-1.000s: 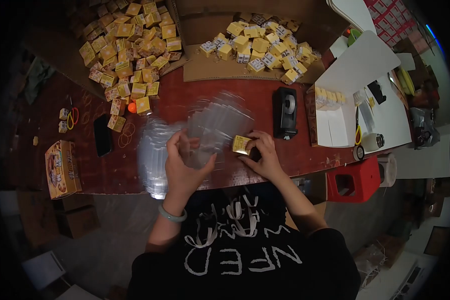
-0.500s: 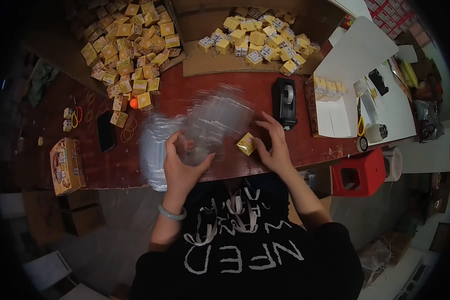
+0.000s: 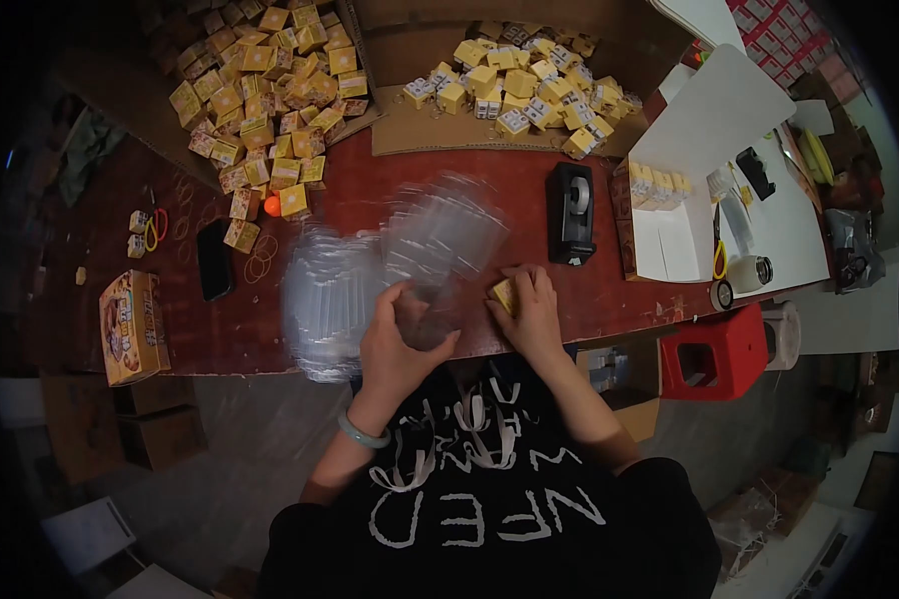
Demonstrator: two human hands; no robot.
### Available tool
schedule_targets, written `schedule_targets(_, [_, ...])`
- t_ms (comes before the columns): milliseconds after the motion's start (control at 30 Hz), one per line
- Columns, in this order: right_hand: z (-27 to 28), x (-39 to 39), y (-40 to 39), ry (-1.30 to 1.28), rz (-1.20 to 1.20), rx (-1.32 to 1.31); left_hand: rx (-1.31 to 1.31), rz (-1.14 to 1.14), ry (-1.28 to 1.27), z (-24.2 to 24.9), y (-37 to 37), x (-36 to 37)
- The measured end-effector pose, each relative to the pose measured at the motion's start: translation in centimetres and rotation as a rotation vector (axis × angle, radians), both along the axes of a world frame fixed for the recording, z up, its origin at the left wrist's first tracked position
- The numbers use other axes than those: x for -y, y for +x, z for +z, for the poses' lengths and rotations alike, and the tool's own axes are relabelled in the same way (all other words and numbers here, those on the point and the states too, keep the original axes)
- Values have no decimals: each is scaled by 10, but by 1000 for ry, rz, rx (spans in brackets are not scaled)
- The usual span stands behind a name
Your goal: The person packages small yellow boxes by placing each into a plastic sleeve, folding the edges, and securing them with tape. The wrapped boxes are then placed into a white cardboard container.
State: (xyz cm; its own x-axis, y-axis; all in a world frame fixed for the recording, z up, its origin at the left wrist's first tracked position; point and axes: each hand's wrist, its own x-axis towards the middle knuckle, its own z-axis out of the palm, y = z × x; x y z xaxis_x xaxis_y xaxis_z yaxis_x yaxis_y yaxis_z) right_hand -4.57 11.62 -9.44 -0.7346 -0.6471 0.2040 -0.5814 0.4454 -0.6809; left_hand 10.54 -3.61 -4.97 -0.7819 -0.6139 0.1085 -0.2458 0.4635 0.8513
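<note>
A small yellow box (image 3: 504, 295) rests at the front of the red table, and my right hand (image 3: 532, 317) has its fingers closed on it. To the left, my left hand (image 3: 400, 334) curves its thumb and fingers around a clear plastic bag (image 3: 428, 317); its outline is faint. Beyond the left hand lies a fanned pile of flat clear bags (image 3: 440, 235). A thicker stack of clear bags (image 3: 320, 304) sits just left of that hand.
A black tape dispenser (image 3: 571, 215) stands right of the bags. Small yellow boxes (image 3: 260, 100) and yellow-and-white cubes (image 3: 519, 85) are heaped in cardboard boxes behind. A phone (image 3: 213, 260), rubber bands (image 3: 260, 262) and an upright printed box (image 3: 133, 329) are left; an open white-lined box (image 3: 664, 245) is right.
My right hand has come down over the small yellow box and closed on it. My left hand has shifted right and slightly toward me, with the clear bag still between its fingers.
</note>
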Motion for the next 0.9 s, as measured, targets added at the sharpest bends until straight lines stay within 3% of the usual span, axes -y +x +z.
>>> schedule_targets(33, [-3,1,-4,0,15,42,-13,-9,-21,-2,-2,-1])
schedule_targets(100, [19,-4,-9,-375,-12,36,-35,-29,-60,-7,-4,-3])
schedule_targets(133, [34,1,-4,-738,-2,343,-24,-32,-45,-5,-6,-5])
schedule_targets(200, [77,11,2,-971,176,303,-4,-47,-12,-2,-13,-10])
schedule_targets(333, [87,24,-5,-585,330,-188,-145,-38,51,-5,-24,-18])
schedule_targets(433, [91,19,-16,-490,400,-33,-138,-61,91,-6,-25,-15])
schedule_targets(533, [103,19,-22,-476,415,-132,-128,-69,60,1,-26,-16])
schedule_targets(633, [111,22,-24,-572,271,-138,-143,-47,9,11,-30,-16])
schedule_targets(700, [113,24,-24,-490,369,-268,-144,-27,-33,19,-32,-17])
schedule_targets(833, [113,18,-26,-402,587,50,-210,-28,-117,17,-37,-15])
schedule_targets(900, [112,16,-29,-381,562,32,-232,-35,-98,19,-38,-17])
